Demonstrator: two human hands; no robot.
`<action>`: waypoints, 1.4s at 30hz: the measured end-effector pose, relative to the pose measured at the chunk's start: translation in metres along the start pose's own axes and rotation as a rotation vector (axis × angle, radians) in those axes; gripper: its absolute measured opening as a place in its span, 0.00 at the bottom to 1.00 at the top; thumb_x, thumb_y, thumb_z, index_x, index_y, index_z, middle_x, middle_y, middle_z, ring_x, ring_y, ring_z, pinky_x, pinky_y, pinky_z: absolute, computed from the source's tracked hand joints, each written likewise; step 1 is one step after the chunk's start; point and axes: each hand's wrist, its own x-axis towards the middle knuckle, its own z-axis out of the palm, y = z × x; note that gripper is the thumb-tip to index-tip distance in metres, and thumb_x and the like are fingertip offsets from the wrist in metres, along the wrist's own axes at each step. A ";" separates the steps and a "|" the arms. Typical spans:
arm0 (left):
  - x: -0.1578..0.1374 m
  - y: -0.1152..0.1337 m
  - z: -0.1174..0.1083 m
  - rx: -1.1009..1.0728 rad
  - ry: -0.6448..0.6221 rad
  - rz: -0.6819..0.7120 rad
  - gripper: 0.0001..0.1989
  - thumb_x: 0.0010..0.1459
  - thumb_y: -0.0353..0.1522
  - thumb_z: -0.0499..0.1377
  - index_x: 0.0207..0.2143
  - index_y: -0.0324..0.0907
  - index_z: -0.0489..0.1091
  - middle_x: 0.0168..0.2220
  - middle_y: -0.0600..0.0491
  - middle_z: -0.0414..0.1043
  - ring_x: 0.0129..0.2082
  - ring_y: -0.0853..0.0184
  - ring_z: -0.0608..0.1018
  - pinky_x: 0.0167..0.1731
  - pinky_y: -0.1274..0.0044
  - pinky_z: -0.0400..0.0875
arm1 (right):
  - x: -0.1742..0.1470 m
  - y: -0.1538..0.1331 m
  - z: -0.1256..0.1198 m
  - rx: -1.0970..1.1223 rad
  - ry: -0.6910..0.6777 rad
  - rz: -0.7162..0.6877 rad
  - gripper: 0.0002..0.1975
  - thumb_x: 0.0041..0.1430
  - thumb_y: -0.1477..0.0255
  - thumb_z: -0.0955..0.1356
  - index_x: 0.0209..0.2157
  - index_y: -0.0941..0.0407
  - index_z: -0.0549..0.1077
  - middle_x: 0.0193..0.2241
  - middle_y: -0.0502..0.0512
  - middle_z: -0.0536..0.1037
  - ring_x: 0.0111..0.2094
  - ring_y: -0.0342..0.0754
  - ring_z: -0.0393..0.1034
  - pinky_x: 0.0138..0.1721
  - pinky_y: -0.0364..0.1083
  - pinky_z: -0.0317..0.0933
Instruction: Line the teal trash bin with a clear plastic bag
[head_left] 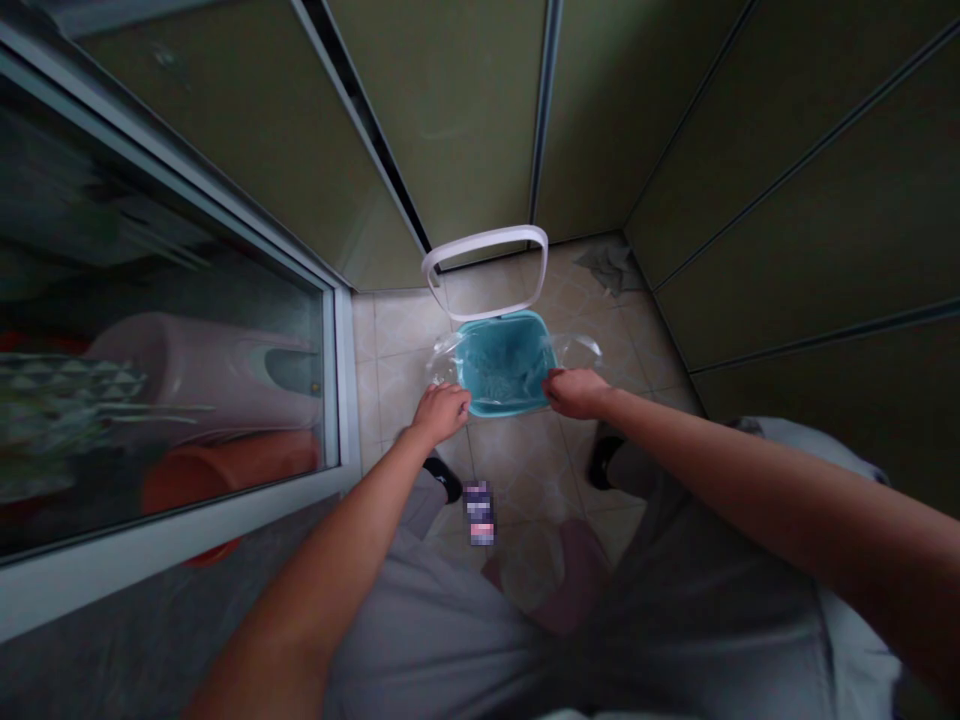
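1. The left hand (442, 410) closes its fingers on the edge of a clear plastic bag (444, 352) at the near left corner of a turquoise bin (504, 409).
2. The right hand (577, 392), well apart from the left, clamps the bag at the bin's near right side; whether its fingertips also touch the rim cannot be told.
3. The bin sits on a tiled floor (397, 330), ahead of the person's feet, the bag lining its inside and flaring out past both sides.
4. A white ring-shaped frame (486, 240) stands raised at the bin's far rim, before pale cabinet panels (450, 120).
5. A crumpled grey piece (609, 268) lies in the far right corner; at left, an orange bucket (225, 470) shows behind a glass door (346, 380).
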 end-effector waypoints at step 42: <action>-0.009 -0.001 0.028 0.050 -0.090 -0.069 0.10 0.64 0.35 0.56 0.38 0.48 0.78 0.40 0.48 0.82 0.40 0.56 0.81 0.41 0.70 0.67 | 0.000 -0.001 0.008 -0.067 -0.024 -0.023 0.13 0.65 0.73 0.64 0.42 0.56 0.81 0.44 0.65 0.82 0.46 0.57 0.77 0.45 0.50 0.66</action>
